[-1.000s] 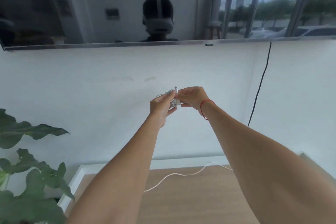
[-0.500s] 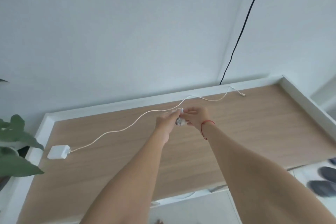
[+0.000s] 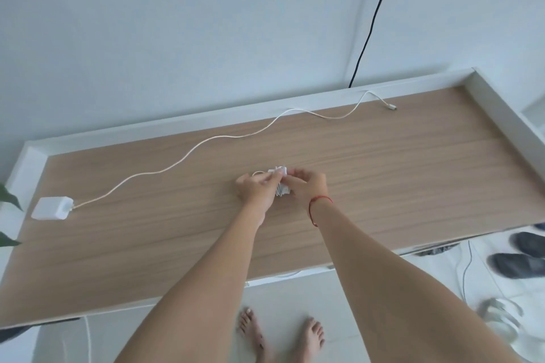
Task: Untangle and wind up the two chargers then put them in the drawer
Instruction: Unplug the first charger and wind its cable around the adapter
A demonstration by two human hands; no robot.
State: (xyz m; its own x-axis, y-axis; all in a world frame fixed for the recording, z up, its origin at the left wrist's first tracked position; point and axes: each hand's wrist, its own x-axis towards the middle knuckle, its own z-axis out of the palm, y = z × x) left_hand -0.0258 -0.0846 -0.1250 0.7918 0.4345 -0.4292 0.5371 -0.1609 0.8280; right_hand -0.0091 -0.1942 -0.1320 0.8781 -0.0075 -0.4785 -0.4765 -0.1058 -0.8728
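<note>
**Q:** Entry, left to right. What lies far left of the wound charger (image 3: 280,183)?

**A:** Plant leaves (image 3: 8,199) at the frame edge. Then a white power adapter (image 3: 52,208) lying flat on the wood tabletop (image 3: 398,174), well apart from the wound charger. Its white cable (image 3: 188,153) lies unwound in loose waves. It passes behind the wound charger and ends in a plug (image 3: 392,107) far to its right, near the tabletop's back rim.

**Q:** Grips?

**A:** Left hand (image 3: 254,190): grip closed, fingertips pinching the wound charger's left side. Right hand (image 3: 309,187): grip likewise pinching it from the right, red string bracelet (image 3: 318,204) on that wrist. The wound charger is a small white bundle between both hands, over mid-tabletop. Resting on the wood or held just above: cannot tell.

**Q:** Right of the wound charger?

**A:** Black cable (image 3: 372,18) runs down the wall, behind it and to the right. On the floor, below and right: dark slippers (image 3: 522,262) and pale slippers (image 3: 501,315). Bare feet (image 3: 253,330) below it, nearer the camera.
</note>
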